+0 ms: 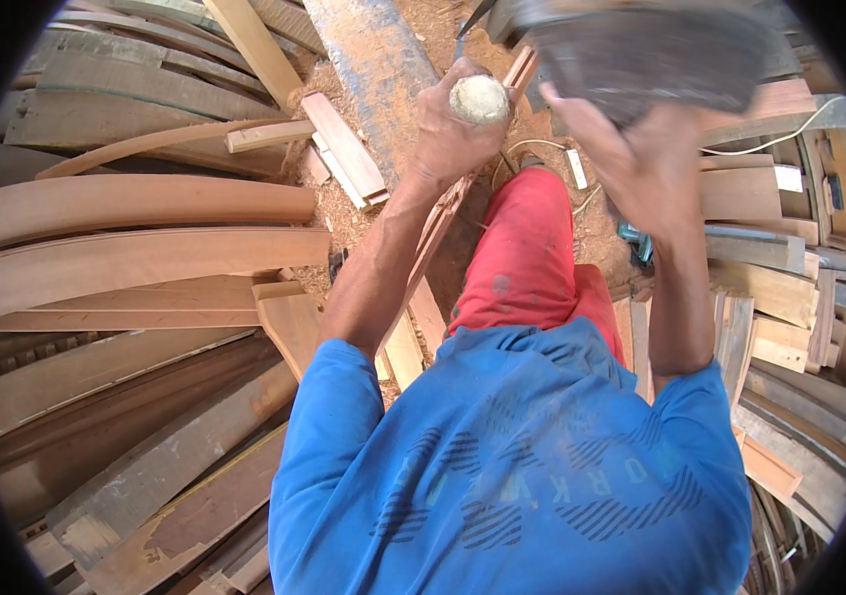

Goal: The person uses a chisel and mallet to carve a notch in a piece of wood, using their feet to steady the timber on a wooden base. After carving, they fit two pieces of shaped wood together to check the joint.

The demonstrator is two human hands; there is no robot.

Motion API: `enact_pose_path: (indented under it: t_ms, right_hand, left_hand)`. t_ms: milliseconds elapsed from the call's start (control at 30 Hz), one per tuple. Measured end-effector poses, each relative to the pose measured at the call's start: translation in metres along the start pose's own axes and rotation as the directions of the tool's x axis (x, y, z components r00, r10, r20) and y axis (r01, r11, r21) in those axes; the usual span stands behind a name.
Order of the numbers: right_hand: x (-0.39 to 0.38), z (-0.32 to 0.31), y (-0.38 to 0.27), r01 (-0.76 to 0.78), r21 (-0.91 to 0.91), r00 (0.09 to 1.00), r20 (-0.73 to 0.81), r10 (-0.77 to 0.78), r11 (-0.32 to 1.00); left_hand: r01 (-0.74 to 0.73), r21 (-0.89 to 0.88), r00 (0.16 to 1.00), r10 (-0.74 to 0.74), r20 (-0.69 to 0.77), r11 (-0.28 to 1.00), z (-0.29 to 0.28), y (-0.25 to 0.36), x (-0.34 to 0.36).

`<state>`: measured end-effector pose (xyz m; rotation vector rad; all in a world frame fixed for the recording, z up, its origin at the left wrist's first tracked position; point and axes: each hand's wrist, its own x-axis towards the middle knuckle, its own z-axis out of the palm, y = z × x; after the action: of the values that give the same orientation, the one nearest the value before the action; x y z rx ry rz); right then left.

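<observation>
My left hand (453,134) is closed round an upright tool with a pale, round handle end (478,99); its lower part is hidden. It is over a long, narrow reddish wooden piece (435,233) running between my left forearm and my red-trousered leg. To the right, my right hand (641,164) grips a large dark block (646,59), blurred by motion and raised higher than the pale handle end. A thin dark strip (475,18) shows just beyond my left hand; I cannot tell what it is.
Curved planks (135,203) and stacked boards crowd the left; more offcuts (755,278) lie at the right. A weathered beam (359,69), short pale pieces (344,139) and sawdust are ahead. A teal power tool (636,238) and white cords (780,139) lie to the right.
</observation>
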<state>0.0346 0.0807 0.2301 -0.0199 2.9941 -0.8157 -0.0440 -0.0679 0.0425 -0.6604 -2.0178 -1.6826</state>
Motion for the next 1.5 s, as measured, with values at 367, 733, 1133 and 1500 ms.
enact_pose_path:
  t_ms: [367,733,1133,1500]
  right_hand:
    - [0.034,-0.028,0.004,0.367,0.183,0.925,-0.181,-0.336,0.912]
    - [0.054,-0.010,0.037,0.393,-0.042,0.896,-0.208,-0.392,0.919]
    - [0.058,0.008,0.063,0.293,-0.195,0.941,-0.111,-0.318,0.936]
    - [0.033,-0.055,0.031,0.303,0.378,0.923,-0.347,-0.169,0.875]
  left_hand:
    - [0.174,-0.035,0.983,-0.172,0.062,0.984,0.004,0.005,0.007]
    - [0.273,-0.082,0.962,-0.271,0.037,0.959,0.006,0.005,0.009]
    - [0.259,-0.007,0.961,-0.256,0.104,0.966,0.001,0.005,0.013]
    - [0.237,0.155,0.960,-0.256,0.112,0.959,-0.007,-0.022,0.012]
